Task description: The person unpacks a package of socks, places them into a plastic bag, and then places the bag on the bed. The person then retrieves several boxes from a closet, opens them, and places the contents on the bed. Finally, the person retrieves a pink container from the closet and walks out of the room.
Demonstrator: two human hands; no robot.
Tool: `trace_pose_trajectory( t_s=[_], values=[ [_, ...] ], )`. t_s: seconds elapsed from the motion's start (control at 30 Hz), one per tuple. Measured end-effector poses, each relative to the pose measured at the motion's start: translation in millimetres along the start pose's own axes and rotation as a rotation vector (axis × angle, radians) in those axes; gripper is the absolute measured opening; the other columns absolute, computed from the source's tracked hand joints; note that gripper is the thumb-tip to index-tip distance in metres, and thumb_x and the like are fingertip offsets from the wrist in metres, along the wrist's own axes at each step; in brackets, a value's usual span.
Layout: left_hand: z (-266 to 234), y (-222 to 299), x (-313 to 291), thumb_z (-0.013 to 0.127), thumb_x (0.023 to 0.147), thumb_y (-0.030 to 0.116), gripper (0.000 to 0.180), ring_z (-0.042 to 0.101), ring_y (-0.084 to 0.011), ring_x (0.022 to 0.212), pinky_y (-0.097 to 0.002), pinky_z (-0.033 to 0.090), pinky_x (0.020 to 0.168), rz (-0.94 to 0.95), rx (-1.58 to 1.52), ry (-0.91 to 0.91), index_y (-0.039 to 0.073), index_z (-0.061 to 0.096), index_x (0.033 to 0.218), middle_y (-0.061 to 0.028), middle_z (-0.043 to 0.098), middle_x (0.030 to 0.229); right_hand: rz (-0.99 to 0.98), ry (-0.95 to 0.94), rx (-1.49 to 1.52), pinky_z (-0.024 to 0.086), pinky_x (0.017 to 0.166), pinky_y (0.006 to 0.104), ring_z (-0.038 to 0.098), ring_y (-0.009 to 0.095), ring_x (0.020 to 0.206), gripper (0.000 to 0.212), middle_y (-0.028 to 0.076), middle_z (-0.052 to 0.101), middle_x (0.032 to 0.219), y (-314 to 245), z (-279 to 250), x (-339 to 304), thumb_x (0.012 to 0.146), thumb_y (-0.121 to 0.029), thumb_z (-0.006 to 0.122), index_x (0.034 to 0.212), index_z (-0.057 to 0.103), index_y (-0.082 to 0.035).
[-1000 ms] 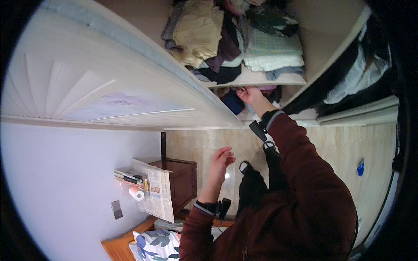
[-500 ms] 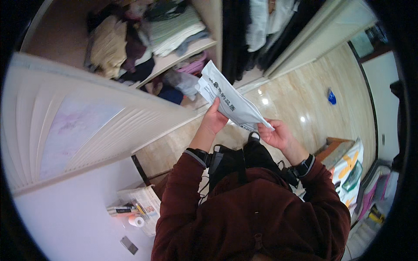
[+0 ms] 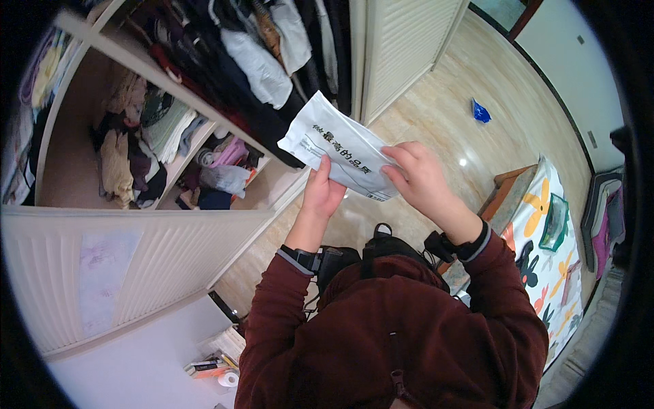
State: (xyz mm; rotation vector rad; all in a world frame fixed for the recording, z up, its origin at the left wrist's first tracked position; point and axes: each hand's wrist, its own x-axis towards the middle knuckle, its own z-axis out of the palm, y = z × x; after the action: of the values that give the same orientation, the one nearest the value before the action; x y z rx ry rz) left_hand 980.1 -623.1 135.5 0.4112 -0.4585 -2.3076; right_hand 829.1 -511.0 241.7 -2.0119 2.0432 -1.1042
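Your one view came from the head camera, worn on your head and looking steeply down over your chest and maroon sleeves (image 3: 381,341). It sat close to your raised hands, which came up from the lower edge into the middle of the picture. The fisheye lens took in a wide sweep: the open wardrobe (image 3: 170,129) at your upper left and the wooden floor (image 3: 436,116) at upper right. Straight edges bent toward the dark round rim.

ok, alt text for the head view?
Both hands hold a flat white packet in front of an open wardrobe: left hand grips its lower edge, right hand its right end. Wood floor beyond.
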Motion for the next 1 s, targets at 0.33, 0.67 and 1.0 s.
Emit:
trace_pose_trajectory(
  t_s=[0.33,0.67,1.0],
  values=[
    [32.2,-62.3,27.8,0.037,0.089,0.037,0.037,0.043,-0.0278,0.113,-0.0474,0.033,0.095,0.067,-0.118,-0.318,0.016,0.046,0.119,-0.0067,0.046,0.123,-0.259,-0.117,-0.143,0.047,0.07,0.0363,0.055,0.029,0.084,0.029,0.014,0.055,0.094,5.6,-43.9,-34.0,0.063,-0.006,0.059,0.092,0.058,-0.007],
    [60.0,-86.0,46.7,0.044,0.086,0.035,0.029,0.05,-0.0298,0.103,-0.0464,0.042,0.086,-0.009,-0.14,-0.215,0.018,0.054,0.108,-0.008,0.053,0.112,0.076,-0.072,0.036,0.046,0.077,0.0401,0.054,0.037,0.087,0.022,0.023,0.041,0.115,6.4,-62.1,-52.0,0.072,-0.004,0.054,0.093,0.059,-0.006],
    [67.9,-71.4,55.1,0.041,0.088,0.039,0.041,0.051,-0.0265,0.101,-0.0419,0.042,0.087,-0.208,-0.164,-0.317,0.005,0.05,0.11,-0.0124,0.052,0.114,0.389,-0.203,0.018,0.046,0.073,0.0378,0.056,0.035,0.083,0.029,0.02,0.049,0.107,7.8,-45.8,-28.8,0.074,-0.001,0.05,0.101,0.059,-0.008]
  ],
)
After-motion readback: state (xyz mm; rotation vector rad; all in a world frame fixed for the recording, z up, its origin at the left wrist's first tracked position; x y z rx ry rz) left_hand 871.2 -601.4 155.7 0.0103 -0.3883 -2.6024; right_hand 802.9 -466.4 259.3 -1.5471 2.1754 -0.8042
